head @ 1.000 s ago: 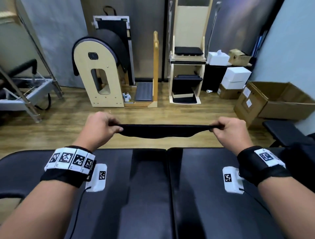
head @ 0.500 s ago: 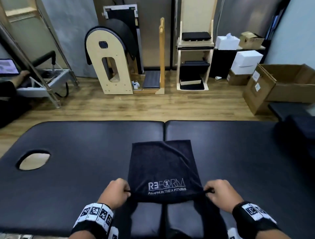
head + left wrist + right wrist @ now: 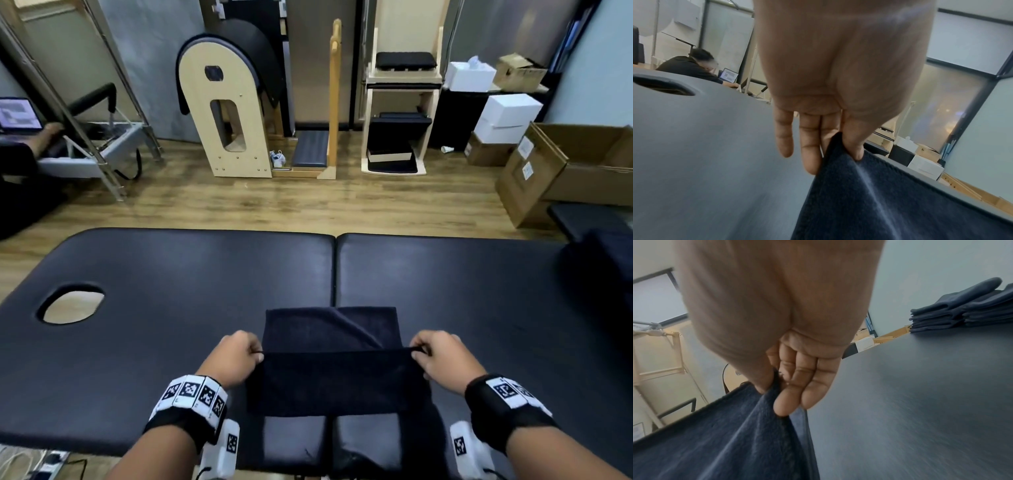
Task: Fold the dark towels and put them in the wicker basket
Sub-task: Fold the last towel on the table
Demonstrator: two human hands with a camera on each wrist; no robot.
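A dark towel [image 3: 330, 329] lies on the black padded table [image 3: 171, 291], at its near middle. Its near part [image 3: 335, 383] is lifted and stretched between my hands. My left hand [image 3: 255, 354] pinches the left corner between thumb and fingers [image 3: 840, 146]. My right hand [image 3: 416, 353] pinches the right corner the same way [image 3: 777, 386]. The held edge hangs over the towel's middle, with the far half flat on the table. A stack of dark towels [image 3: 962, 313] sits on the table's right end [image 3: 599, 274]. No wicker basket is in view.
A face hole [image 3: 72, 303] opens in the table's left end. Beyond the table's far edge lie wooden floor, wooden exercise equipment [image 3: 233, 113] and an open cardboard box [image 3: 575, 168] at the right. A person sits at a laptop [image 3: 19, 114] at far left.
The towel, first stretched in the air, came down onto the table. Both hands then carried its near edge away from me over the towel, covering the white logo.
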